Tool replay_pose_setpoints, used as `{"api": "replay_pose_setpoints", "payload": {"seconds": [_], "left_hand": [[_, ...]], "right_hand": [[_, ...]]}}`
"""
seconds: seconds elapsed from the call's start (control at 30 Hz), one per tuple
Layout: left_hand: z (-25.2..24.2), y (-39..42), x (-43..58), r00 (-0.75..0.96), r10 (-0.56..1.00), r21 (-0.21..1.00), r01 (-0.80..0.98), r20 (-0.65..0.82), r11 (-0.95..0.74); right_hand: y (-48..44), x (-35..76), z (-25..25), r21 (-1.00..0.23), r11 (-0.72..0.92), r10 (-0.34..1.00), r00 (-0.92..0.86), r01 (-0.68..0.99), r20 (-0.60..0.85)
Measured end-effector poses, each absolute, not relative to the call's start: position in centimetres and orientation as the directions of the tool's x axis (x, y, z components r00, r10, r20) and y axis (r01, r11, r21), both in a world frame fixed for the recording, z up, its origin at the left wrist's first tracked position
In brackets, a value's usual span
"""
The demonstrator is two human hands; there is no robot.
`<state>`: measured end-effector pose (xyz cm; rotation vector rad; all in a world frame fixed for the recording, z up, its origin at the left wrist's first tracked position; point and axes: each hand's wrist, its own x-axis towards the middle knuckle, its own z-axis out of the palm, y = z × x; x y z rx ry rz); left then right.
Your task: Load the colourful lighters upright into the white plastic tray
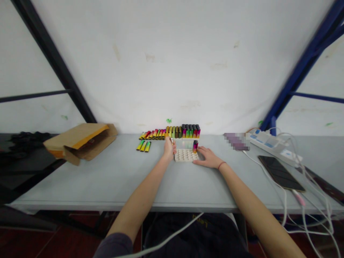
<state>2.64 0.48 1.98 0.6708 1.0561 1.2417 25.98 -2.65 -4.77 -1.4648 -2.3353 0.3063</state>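
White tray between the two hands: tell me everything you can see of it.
The tray is an off-white, rectangular block, plastic by its look, with rows of round hollows across its top. It lies flat on the grey table. One multicoloured, dark-topped cylinder stands upright towards its far right corner. The right hand is against its right end; the left hand is beside its far left corner, contact unclear.

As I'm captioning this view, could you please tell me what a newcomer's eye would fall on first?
Likely the brightly coloured pieces lined up at the back of the table, vivid against the white wall. Next, the pale tray between the left hand and the right hand, with a single dark-topped piece upright at its right end. The brown box, open at the table's left, stands out too.
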Motion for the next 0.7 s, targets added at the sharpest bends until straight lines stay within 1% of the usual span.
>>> {"api": "replay_pose_setpoints", "payload": {"seconds": [0.2, 0.3, 0.37, 0.43, 0.47, 0.53, 0.57, 0.63, 0.7], "left_hand": [[1.9, 0.6, 2.5, -0.004, 0.958, 0.85, -0.463, -0.285, 0.251], [1.4, 1.0, 2.9, 0.004, 0.968, 0.88, -0.417, -0.25, 0.229], [0.8, 1.1, 3.4, -0.033, 0.989, 0.94, -0.316, -0.144, 0.126], [0.3, 1.0, 4.0, -0.027, 0.998, 0.983, -0.173, 0.055, -0.059], [0.0, 0.9, 4.2, 0.008, 0.986, 0.981, -0.102, 0.169, -0.168], [-0.6, 0.5, 4.7, 0.124, 0.918, 0.924, 0.019, 0.376, -0.381], [-0.8, 0.3, 4.9, 0.187, 0.874, 0.881, 0.071, 0.448, -0.467], [-1.3, 0.1, 5.3, 0.293, 0.8, 0.8, 0.153, 0.524, -0.581], [-1.7, 0.0, 5.5, 0.369, 0.767, 0.761, 0.201, 0.524, -0.616]], "right_hand": [[-2.5, 26.0, -5.0, -0.353, 0.442, 0.897, -0.391, 0.825, 0.208], [-2.4, 26.1, -5.0, -0.352, 0.446, 0.894, -0.395, 0.823, 0.21], [-2.5, 26.1, -5.0, -0.356, 0.44, 0.898, -0.389, 0.825, 0.208], [-2.5, 26.0, -4.9, -0.36, 0.434, 0.9, -0.384, 0.826, 0.204], [-2.5, 26.0, -4.9, -0.362, 0.434, 0.901, -0.385, 0.825, 0.203], [-2.6, 26.0, -4.9, -0.364, 0.438, 0.899, -0.388, 0.822, 0.204], [-2.6, 26.0, -4.9, -0.363, 0.439, 0.898, -0.389, 0.822, 0.205], [-2.5, 26.0, -4.9, -0.359, 0.441, 0.897, -0.389, 0.822, 0.21], [-2.5, 26.0, -5.0, -0.357, 0.449, 0.893, -0.394, 0.819, 0.218]]}}
